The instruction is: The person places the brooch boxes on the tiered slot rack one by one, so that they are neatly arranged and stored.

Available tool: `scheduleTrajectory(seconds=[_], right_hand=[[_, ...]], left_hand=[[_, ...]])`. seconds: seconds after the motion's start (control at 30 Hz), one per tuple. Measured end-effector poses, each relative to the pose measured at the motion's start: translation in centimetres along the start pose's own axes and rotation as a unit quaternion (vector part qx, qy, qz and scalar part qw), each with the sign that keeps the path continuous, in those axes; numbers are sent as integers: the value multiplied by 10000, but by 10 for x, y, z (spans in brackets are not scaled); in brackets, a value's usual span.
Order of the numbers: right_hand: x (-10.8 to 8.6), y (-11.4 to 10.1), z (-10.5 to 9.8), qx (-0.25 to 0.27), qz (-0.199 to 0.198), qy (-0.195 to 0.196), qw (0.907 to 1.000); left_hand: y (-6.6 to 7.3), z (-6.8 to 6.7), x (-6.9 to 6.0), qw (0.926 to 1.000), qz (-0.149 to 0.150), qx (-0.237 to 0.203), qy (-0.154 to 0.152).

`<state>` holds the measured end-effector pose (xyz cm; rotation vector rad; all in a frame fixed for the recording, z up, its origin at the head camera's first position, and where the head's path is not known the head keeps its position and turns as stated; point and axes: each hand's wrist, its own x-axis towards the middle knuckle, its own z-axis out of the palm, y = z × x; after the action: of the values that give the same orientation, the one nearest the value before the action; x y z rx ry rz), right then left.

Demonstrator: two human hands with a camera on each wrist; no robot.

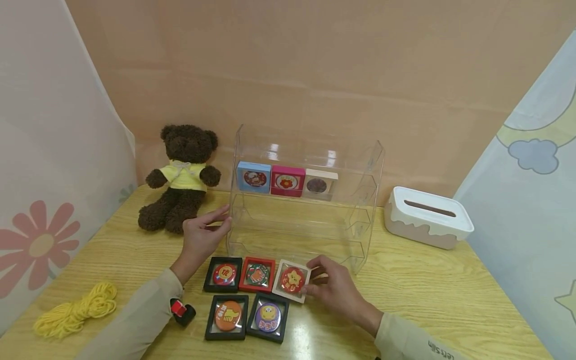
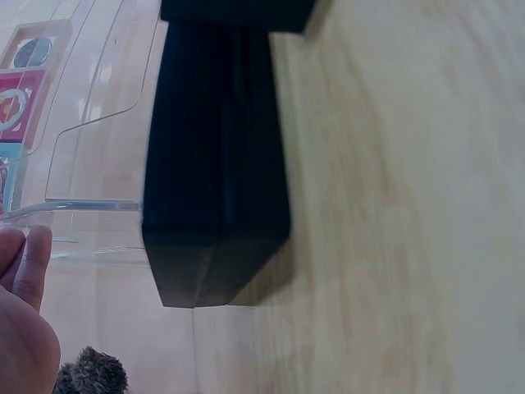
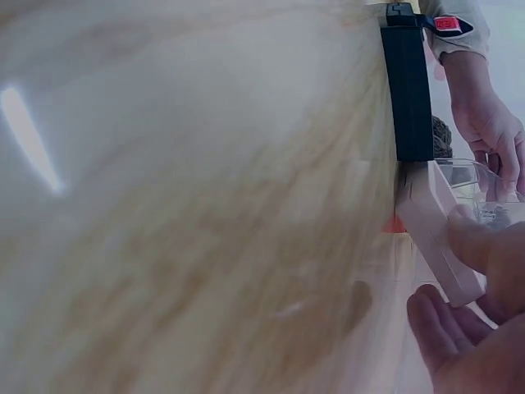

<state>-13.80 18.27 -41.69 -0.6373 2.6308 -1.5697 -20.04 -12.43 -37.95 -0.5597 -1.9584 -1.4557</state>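
Observation:
My left hand (image 1: 204, 237) pinches the left side edge of a clear acrylic display rack (image 1: 288, 240) between thumb and fingers. On an upper tier of the rack stand a blue box (image 1: 254, 177), a magenta box (image 1: 288, 181) and a cream box (image 1: 320, 185). My right hand (image 1: 335, 285) holds the right edge of a cream-framed badge box (image 1: 291, 281), whose red badge bears a yellow star. Left of it, touching or nearly so, lies a red-framed badge box (image 1: 257, 275), then a black-framed one (image 1: 223, 274). In the right wrist view the thumb (image 3: 472, 238) presses the cream frame's side.
Two more black-framed badge boxes (image 1: 227, 317) lie nearer me. A brown teddy bear (image 1: 184, 175) in a yellow shirt sits left of the rack, a white-topped tissue box (image 1: 427, 217) stands right, and a yellow cord bundle (image 1: 76, 310) lies at front left.

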Motion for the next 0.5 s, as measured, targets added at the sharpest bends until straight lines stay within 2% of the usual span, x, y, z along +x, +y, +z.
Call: scheduleTrajectory(seconds=[0.13,0.5], right_hand=[[2,0,0,251,-202,335,9989],[4,0,-3,256,-799,999,9915]], left_hand=[[0,1,0,10000,9,32,27],[1,1,0,10000,-66,41,3]])
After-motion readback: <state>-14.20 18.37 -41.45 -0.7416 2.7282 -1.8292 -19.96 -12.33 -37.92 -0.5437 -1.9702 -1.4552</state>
